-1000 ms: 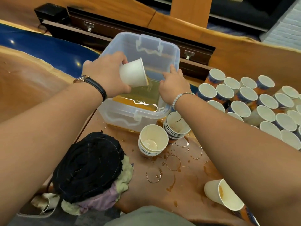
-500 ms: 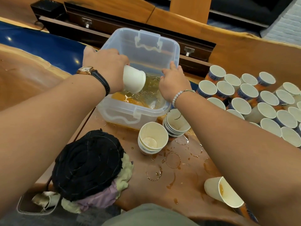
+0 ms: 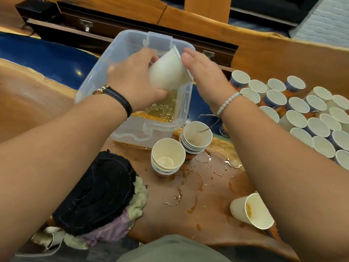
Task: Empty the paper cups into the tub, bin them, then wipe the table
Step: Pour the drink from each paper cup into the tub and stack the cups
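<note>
One cloth pile (image 3: 94, 195) lies near left. One clear tub (image 3: 105, 59), holding amber liquid, sits far centre. The left hand (image 3: 136, 80) grips one white cup (image 3: 168, 72) tilted over it. The right hand (image 3: 204, 72), fingers straight, lies beside that cup. Two cup stacks (image 3: 168, 157) stand just before the tub. One tipped cup (image 3: 251, 210) lies near right, and roughly twenty upright cups (image 3: 296, 119) crowd the far right.

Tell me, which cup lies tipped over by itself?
The lone cup nearest the person, by the table edge: on its side, amber dregs inside, apart from all others.
</note>
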{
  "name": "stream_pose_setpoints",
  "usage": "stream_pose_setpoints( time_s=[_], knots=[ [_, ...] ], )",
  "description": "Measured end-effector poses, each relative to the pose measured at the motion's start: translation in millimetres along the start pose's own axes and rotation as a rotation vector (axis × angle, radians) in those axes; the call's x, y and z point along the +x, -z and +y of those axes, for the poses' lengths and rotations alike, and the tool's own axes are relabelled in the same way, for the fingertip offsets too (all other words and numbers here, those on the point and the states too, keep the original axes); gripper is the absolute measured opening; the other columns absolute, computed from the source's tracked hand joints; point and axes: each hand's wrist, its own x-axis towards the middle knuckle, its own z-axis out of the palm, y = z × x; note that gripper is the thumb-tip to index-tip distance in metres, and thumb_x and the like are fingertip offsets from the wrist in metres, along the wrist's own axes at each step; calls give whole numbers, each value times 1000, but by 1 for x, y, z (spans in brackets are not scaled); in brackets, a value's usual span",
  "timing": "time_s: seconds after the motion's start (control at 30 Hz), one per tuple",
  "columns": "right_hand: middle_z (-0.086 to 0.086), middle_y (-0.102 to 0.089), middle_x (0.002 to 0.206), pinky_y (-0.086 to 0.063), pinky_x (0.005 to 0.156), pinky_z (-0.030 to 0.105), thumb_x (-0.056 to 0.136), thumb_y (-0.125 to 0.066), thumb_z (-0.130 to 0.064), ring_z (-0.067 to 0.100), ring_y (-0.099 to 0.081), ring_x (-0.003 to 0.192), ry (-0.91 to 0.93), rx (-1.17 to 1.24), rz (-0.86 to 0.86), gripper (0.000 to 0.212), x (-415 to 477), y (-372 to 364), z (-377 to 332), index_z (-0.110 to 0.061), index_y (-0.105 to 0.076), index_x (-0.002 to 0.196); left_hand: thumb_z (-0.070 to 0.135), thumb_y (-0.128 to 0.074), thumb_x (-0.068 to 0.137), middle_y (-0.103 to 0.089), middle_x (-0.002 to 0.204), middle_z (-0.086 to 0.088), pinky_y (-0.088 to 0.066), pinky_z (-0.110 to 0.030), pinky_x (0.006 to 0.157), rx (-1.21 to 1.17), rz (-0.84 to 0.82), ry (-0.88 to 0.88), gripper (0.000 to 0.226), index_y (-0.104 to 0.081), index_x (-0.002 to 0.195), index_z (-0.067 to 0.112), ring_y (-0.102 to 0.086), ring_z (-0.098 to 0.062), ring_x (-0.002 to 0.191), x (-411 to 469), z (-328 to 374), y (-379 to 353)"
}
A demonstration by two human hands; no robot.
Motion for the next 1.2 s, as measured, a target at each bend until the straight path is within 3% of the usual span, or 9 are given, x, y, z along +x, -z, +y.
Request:
stream_pose_setpoints(
  time_s=[0.13,0.23,0.33,0.53,0.7,0.87,1.03,1.13,1.2],
  knots=[
    [-9,-56,124,-42,73,14,86,-65,-39,4,-54,106,65,1,-42,56,-24,28,-16,-29,-45,137,55,-76,58,-55,101,13,-47,-48,90,-178,39,-27,65,-44,109,31,-59,-19,95,-13,23,-13],
    [-10,-59,107,-49,79,26,70,-75,-39,10,-58,99,78,-90,34,64,-37,45,-16,-34,-51,129,58,-76,56,-54,109,14,-46,-46,91,-214,-5,-93,71,-45,114,32,-58,-16,99,-20,34,-23],
    [-22,-49,103,-47,88,29,73,-76,-33,9,-50,102,49,-250,134,63,-52,59,-11,-36,-49,130,49,-76,71,-49,127,9,-38,-45,102,-97,-114,-173,72,-41,132,32,-50,-16,118,-21,34,-34],
    [-5,-47,132,-41,91,29,72,-74,-32,9,-42,109,-43,-414,128,71,-76,54,23,-34,-44,136,24,-52,95,-39,146,1,-28,-45,108,111,-122,-151,53,-33,144,28,-43,-23,130,-17,35,-57],
    [-4,-42,137,-35,92,26,74,-70,-39,15,-41,123,-64,-539,-2,75,-79,28,49,-34,-35,141,28,-34,100,-32,152,6,-19,-56,113,169,-201,-146,46,-32,146,28,-34,-19,137,-13,27,-71],
    [-2,-40,141,-41,102,46,75,-67,-56,22,-39,128,-104,-699,-133,83,-82,7,73,-33,-27,144,33,-29,102,-21,158,7,-8,-57,115,276,-223,-154,48,-27,149,29,-12,-20,147,-15,28,-73],
    [-2,-26,153,-33,107,50,73,-62,-69,25,-25,138,-114,-806,-224,95,-86,10,78,-34,-17,149,40,-26,102,-11,160,7,-5,-56,115,348,-250,-143,52,-17,152,29,-5,-21,148,-16,31,-73],
    [-2,-32,151,-35,109,47,79,-64,-59,21,-31,137,-126,-763,-191,82,-90,34,76,-29,-29,147,47,-26,101,-12,161,6,-5,-58,115,386,-242,-142,55,-16,152,30,-5,-23,148,-16,33,-73],
    [-2,-43,144,-42,104,41,82,-65,-48,20,-42,129,-145,-875,-287,66,-98,55,80,-28,-43,141,53,-25,99,-13,160,5,-3,-61,114,456,-210,-160,58,-17,152,30,-5,-24,148,-18,34,-73]
  ],
)
